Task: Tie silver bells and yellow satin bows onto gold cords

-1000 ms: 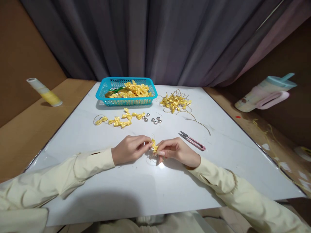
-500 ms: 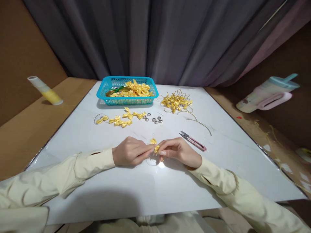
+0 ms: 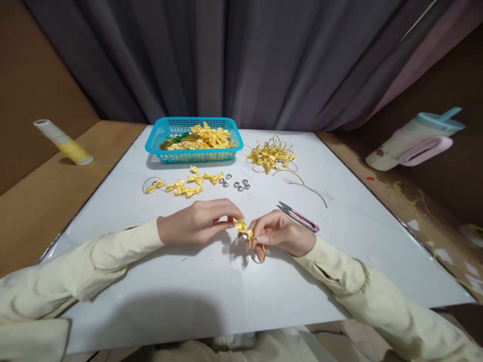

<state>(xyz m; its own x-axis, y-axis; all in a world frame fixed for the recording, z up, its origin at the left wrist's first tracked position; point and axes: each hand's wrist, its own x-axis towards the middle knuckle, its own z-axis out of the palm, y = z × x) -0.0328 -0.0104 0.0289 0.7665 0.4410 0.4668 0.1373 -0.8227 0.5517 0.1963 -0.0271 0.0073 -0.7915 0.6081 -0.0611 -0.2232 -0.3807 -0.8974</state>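
Observation:
My right hand (image 3: 283,234) pinches a yellow ribbon bow (image 3: 240,227) with a gold cord loop (image 3: 259,261) hanging below the fingers. A silver bell (image 3: 244,236) shows on the bow. To the left, my left hand (image 3: 202,221) has its thumb and forefinger apart, with the fingertips at the bow's upper left edge; whether they touch it is hard to see. Beyond the hands lie loose yellow bows (image 3: 188,188), several silver bells (image 3: 241,185) and one bow on a gold loop (image 3: 155,186). Pink-handled thread snips (image 3: 302,219) rest beside my right hand.
A blue plastic basket (image 3: 194,157) of yellow bows stands at the back of the white table (image 3: 181,301). Right of it is a pile of bows on gold loops (image 3: 272,155). A tumbler (image 3: 415,141) stands far right, a yellow-wound tube (image 3: 71,148) far left.
My left fingers have opened and drawn back a little from the bow. My right hand still grips it, turned so that the silver bell and gold loop now show.

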